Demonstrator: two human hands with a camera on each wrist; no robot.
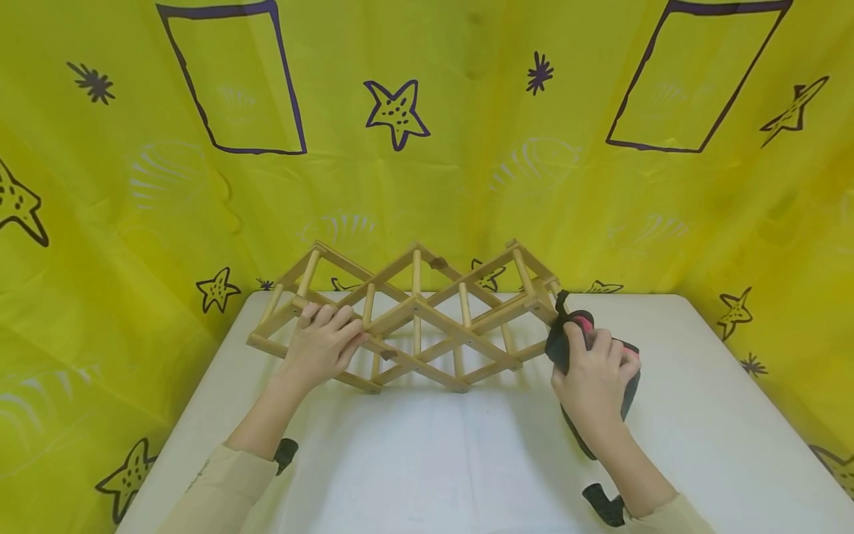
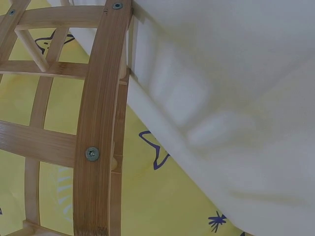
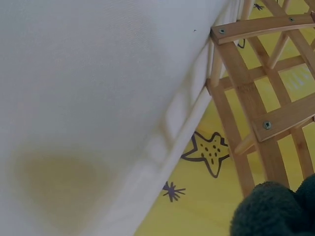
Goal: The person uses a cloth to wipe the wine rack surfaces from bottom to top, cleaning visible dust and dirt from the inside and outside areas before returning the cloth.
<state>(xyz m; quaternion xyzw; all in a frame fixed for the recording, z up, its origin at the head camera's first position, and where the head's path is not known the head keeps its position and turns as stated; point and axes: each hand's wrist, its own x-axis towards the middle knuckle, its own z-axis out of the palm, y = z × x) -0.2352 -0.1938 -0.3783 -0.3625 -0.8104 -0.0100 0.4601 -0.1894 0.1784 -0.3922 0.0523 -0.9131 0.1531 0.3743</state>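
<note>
An accordion-style wooden rack (image 1: 415, 305) of crossed slats and round dowels stands toward the back of the white table. My left hand (image 1: 322, 347) grips a front slat near its left end, fingers bent over the wood. At the rack's right end my right hand (image 1: 594, 378) holds a dark, soft item with pink parts (image 1: 559, 348), whose exact kind I cannot tell. A narrow black piece of it reaches up by the rack's end dowel; whether it is hooked there is unclear. The left wrist view has the rack's slats (image 2: 93, 108), and the right wrist view catches fuzzy dark fabric (image 3: 268, 211).
Beneath everything is a table with a white cover (image 1: 427, 460). A yellow curtain (image 1: 460, 185) printed with stars and shells hangs behind and at both sides. Black straps (image 1: 603, 504) show at the wrists.
</note>
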